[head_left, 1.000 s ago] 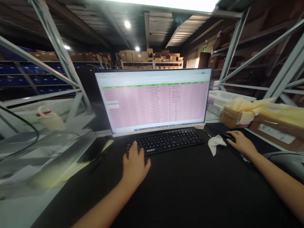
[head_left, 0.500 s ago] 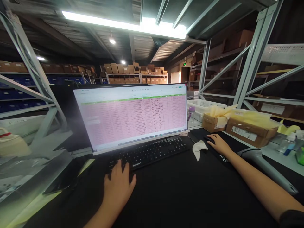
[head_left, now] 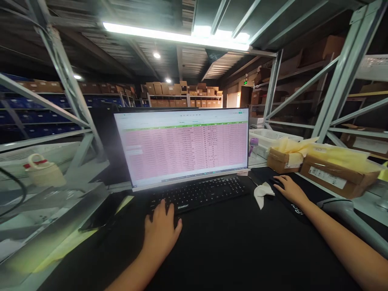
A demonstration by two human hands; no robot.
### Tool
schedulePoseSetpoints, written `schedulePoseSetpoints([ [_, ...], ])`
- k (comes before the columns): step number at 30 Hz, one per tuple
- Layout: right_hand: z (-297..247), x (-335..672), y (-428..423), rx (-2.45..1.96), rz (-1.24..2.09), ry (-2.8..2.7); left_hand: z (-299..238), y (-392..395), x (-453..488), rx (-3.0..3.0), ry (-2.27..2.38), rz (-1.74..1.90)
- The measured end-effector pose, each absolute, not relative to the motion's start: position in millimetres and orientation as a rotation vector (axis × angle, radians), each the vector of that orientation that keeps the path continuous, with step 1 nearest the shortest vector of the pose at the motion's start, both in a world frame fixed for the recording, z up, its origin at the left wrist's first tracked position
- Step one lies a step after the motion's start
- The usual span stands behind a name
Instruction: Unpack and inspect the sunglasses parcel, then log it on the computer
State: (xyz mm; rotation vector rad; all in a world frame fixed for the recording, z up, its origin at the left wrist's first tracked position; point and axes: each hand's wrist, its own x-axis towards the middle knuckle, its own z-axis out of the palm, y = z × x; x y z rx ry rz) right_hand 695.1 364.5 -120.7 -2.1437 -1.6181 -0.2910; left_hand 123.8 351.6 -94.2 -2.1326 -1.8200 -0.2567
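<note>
My left hand [head_left: 162, 229] lies flat with fingers spread on the near left corner of a black keyboard [head_left: 201, 192]. My right hand [head_left: 290, 190] is cupped over a black mouse [head_left: 275, 182] on the dark desk mat [head_left: 230, 250]. A wide monitor [head_left: 183, 144] behind the keyboard shows a table of pink rows under a green header. A crumpled white tissue [head_left: 263, 193] lies between the keyboard and the mouse.
Open cardboard boxes [head_left: 327, 171] with yellow bags stand at the right, with a white basket [head_left: 273, 136] behind them. A grey scanner [head_left: 348, 212] lies by my right forearm. A black phone [head_left: 103, 212] and a cream jug [head_left: 44, 171] are at the left. Metal shelving surrounds the desk.
The view tilted up and swung slightly, then came back to the left. Both hands have kept their places on the keyboard and the mouse.
</note>
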Motion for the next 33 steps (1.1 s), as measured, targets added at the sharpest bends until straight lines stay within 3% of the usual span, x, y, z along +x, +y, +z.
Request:
schedulePoseSetpoints([
  [10, -155, 733, 390, -1.911, -0.329, -1.686, -88, 341, 122, -2.186, -1.885, -0.348],
  [16, -147, 725, 386, -1.948, -0.210, -1.660, -88, 341, 121, -2.204, -1.899, -0.368],
  [33, -140, 715, 382, -2.009, -0.319, -1.680, -91, 344, 122, -2.177, -1.855, -0.322],
])
